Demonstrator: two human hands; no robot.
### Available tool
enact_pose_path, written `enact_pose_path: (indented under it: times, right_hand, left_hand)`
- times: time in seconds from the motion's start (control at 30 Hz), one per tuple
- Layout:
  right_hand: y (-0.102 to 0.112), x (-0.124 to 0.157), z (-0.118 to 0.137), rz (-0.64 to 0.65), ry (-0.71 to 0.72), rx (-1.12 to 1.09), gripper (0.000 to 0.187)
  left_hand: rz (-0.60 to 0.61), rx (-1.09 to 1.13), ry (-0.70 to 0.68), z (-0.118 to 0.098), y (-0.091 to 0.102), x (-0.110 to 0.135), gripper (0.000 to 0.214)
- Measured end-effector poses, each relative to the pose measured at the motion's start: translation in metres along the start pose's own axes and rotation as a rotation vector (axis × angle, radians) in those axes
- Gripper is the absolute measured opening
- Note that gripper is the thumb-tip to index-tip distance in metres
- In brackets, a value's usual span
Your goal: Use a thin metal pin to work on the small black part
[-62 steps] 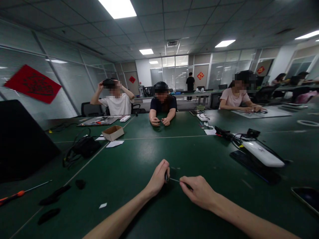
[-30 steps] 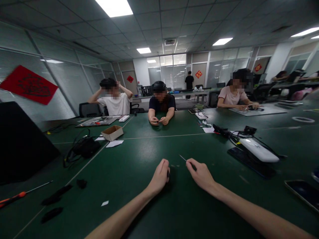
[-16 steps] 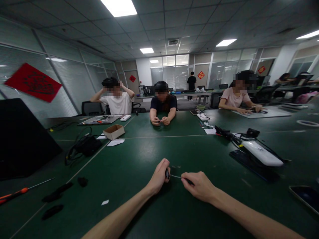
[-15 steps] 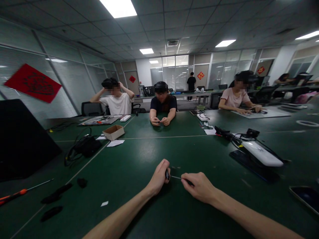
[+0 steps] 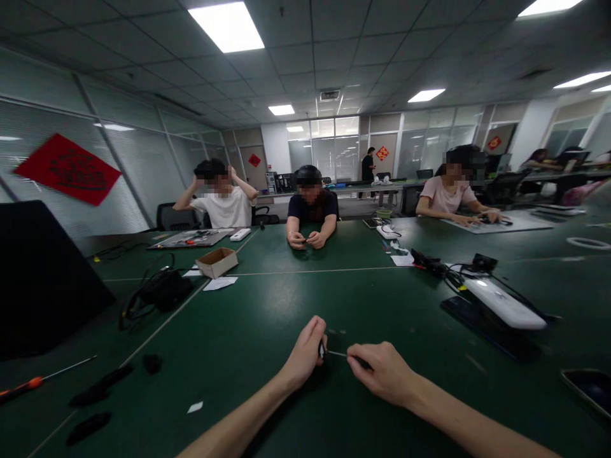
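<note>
While both hands work low over the green table point(image 5: 238, 318), the left hand point(image 5: 305, 355) is clenched on a small dark object point(image 5: 321, 350), and the right hand point(image 5: 384, 374) pinches a thin pin point(image 5: 338, 353), its tip right at that object, near the table's near edge! Off toward the left corner lies a screwdriver point(image 5: 33, 382), up by the far edge sits a cardboard box point(image 5: 217, 263), and over on the right rests a white case point(image 5: 503, 304).

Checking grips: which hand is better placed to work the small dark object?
Probably right: the right hand holds a thin metal shaft reaching the small dark object, which the left hand grips.
</note>
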State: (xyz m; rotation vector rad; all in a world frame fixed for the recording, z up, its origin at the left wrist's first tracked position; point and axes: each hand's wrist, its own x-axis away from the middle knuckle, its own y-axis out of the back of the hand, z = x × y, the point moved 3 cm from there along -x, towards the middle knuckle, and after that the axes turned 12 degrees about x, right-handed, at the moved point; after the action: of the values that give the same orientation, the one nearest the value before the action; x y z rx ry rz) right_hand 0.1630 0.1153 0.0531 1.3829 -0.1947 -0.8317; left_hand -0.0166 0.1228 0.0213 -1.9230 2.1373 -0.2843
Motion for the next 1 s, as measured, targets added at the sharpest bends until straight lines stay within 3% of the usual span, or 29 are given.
enact_pose_path:
  times: [0.27,0.8,1.0]
  right_hand:
    - [-0.001,0.001,-0.001,-0.023,-0.045,0.012,0.023]
    - [-0.002,0.002,-0.001,-0.019,-0.075,0.032,0.025]
    - [0.002,-0.003,-0.018,-0.085,-0.304,-0.116,0.034]
  left_hand:
    - [0.019,-0.068,-0.018,-0.010,-0.003,0.005,0.038]
    - [0.020,-0.067,0.008,-0.007,-0.002,0.003,0.039]
    - [0.073,-0.082,0.009,-0.005,-0.007,0.008,0.037]
